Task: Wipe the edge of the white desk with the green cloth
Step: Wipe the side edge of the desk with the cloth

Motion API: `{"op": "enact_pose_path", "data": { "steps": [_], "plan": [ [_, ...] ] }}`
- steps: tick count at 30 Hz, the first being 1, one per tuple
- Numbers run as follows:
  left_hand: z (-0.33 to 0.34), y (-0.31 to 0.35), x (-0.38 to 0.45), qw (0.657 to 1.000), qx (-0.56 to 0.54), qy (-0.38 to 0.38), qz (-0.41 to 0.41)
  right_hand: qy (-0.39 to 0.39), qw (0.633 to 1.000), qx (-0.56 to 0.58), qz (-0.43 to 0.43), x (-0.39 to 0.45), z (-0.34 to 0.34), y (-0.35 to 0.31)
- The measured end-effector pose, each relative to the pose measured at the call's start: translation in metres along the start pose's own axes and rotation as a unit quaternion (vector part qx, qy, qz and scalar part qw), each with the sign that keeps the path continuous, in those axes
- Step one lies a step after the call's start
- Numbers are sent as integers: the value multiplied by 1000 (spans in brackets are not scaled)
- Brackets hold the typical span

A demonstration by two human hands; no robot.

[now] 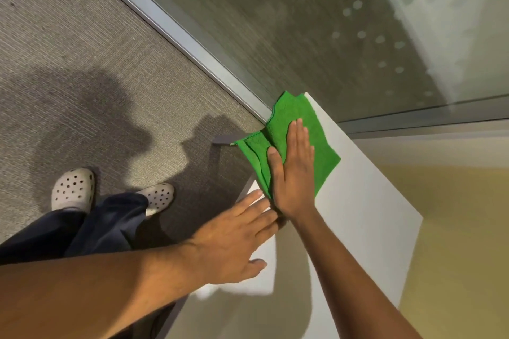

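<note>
The white desk (366, 201) runs from the lower middle up to a corner by the glass. A green cloth (316, 129) lies folded over the desk's left edge near that far corner, part on top and part hanging down the side. My right hand (293, 173) presses flat on the cloth, fingers together and pointing away, thumb on the part draped over the edge. My left hand (234, 245) rests flat on the desktop just behind the right wrist, fingers spread, holding nothing.
A glass wall with a metal frame (176, 25) runs diagonally just past the desk corner. Grey carpet (82, 63) lies to the left, with my feet in pale perforated clogs (73, 190). A dark desk leg (223, 140) shows under the cloth. A yellowish surface (454, 228) lies beyond the desk's right side.
</note>
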State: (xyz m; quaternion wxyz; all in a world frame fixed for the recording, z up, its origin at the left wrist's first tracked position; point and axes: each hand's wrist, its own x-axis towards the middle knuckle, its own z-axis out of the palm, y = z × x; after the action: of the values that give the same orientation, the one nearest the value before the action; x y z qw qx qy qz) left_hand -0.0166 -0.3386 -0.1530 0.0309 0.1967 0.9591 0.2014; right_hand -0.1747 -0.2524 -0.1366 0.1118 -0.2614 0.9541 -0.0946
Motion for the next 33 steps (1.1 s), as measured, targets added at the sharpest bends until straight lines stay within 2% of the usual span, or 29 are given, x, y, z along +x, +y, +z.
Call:
{"op": "enact_pose_path", "data": {
  "steps": [3,8,13,17,20,22,25,27,30,33],
  "plan": [
    [1,1,-1,1000,-8,1,-6,8,999,-40,-3,23,-8,9],
    [1,0,-1,1000,-18,-6,-6,60,993,-45,86,103,-19,10],
    [-1,-2,-2,1000,-28,-8,-9,107,990,-12,86,96,-23,31],
    [2,0,-1,999,-37,4,-16,126,974,-26,189,89,-35,64],
    [3,-1,-1,999,-48,9,-20,115,959,-48,254,98,-28,53],
    [5,-1,-2,999,-46,8,-21,101,973,-48,201,90,-18,40],
    [7,0,-3,1000,-24,3,-13,52,997,-26,42,50,-8,30],
    [7,1,-2,1000,-21,1,-13,15,1000,-10,-26,16,-4,30],
    [5,2,-2,999,-28,0,-17,-18,998,5,-65,-10,1,35],
    [4,2,-1,999,-34,2,-16,-15,996,-15,-85,6,-3,39]
  ]
}}
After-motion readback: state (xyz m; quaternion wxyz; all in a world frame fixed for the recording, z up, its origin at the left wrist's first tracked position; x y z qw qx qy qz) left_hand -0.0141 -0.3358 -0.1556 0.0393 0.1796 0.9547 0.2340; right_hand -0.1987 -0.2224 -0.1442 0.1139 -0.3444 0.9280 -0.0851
